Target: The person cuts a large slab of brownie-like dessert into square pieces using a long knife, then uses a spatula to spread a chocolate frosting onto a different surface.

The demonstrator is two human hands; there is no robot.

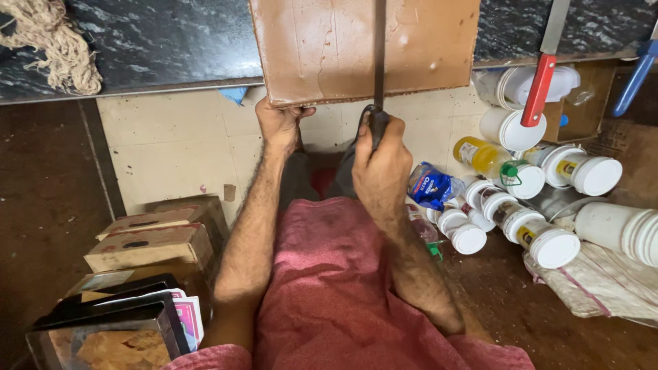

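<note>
A flat brown slab (pixel 322 48) lies on the dark marble counter (pixel 157 41), its near edge overhanging the counter's rim. My left hand (pixel 277 122) grips that near edge at the slab's lower left corner. My right hand (pixel 380 164) is closed around the dark handle of a long knife (pixel 379 55), whose narrow blade runs straight up across the slab's middle. Both forearms reach up from my lap, which is covered by a red cloth (pixel 329 288).
A red-handled tool (pixel 540 82) and a blue handle (pixel 634 79) hang over the counter edge at right. Several white-lidded plastic jars (pixel 548 240) and a blue packet (pixel 428 185) lie on the floor at right. Cardboard boxes (pixel 154 247) stack at left. A rope bundle (pixel 55 48) sits top left.
</note>
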